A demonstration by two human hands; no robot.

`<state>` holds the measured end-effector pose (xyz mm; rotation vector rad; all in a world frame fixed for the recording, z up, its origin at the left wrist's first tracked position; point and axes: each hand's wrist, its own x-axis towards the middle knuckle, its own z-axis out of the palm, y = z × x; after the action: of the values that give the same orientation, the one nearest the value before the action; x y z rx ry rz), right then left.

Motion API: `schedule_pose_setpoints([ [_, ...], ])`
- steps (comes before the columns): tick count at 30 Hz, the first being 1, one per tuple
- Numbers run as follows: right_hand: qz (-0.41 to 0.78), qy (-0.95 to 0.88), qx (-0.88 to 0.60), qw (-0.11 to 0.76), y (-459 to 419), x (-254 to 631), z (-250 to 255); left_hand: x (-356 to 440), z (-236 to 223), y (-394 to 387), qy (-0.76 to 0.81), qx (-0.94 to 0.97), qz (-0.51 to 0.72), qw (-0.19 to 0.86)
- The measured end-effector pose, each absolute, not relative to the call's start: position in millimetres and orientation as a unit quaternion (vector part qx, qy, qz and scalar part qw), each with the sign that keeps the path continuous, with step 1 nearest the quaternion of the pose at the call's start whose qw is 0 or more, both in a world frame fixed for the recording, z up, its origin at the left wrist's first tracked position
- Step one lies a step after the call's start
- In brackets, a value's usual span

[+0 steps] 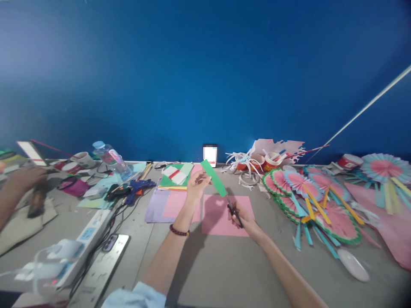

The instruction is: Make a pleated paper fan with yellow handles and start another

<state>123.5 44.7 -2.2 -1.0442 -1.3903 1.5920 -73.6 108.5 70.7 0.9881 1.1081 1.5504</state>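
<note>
My left hand [197, 185], with a dark bead bracelet at its wrist, pinches a strip of green paper [215, 179] by its side. The strip slants down to the right, raised over the table. Black-handled scissors [236, 214] are gripped in my right hand [242, 217]; their blades meet the lower end of the strip. Whether they cut into it I cannot tell. Beneath both lies a pink paper sheet [213, 220]. Left of it rest more pink and purple sheets [154, 209], with green sheets [165, 180] behind.
Paper fans [337, 218] and a white computer mouse [353, 265] lie at right. On the left are a power strip [85, 244], a phone [102, 269], a blue glue gun [136, 189], a water bottle [112, 159] and another person's hand [27, 177]. A lit screen [210, 156] stands by the wall.
</note>
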Motion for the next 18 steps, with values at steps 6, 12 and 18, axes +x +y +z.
schedule_pose_setpoints([
  [6, 0.625, -0.536, -0.424, 0.378, 45.1, 122.1, -3.4, -69.8, 68.8, 109.5, 0.444, 0.413, 0.624, 0.492],
  [12, 0.627, -0.526, -0.428, 0.382, 44.9, 120.9, -3.1, -70.0, 68.3, 108.8, 0.453, 0.419, 0.618, 0.487],
  [18, 0.629, -0.527, -0.425, 0.383, 45.4, 120.9, -7.7, -71.1, 64.6, 110.4, 0.45, 0.423, 0.621, 0.483],
])
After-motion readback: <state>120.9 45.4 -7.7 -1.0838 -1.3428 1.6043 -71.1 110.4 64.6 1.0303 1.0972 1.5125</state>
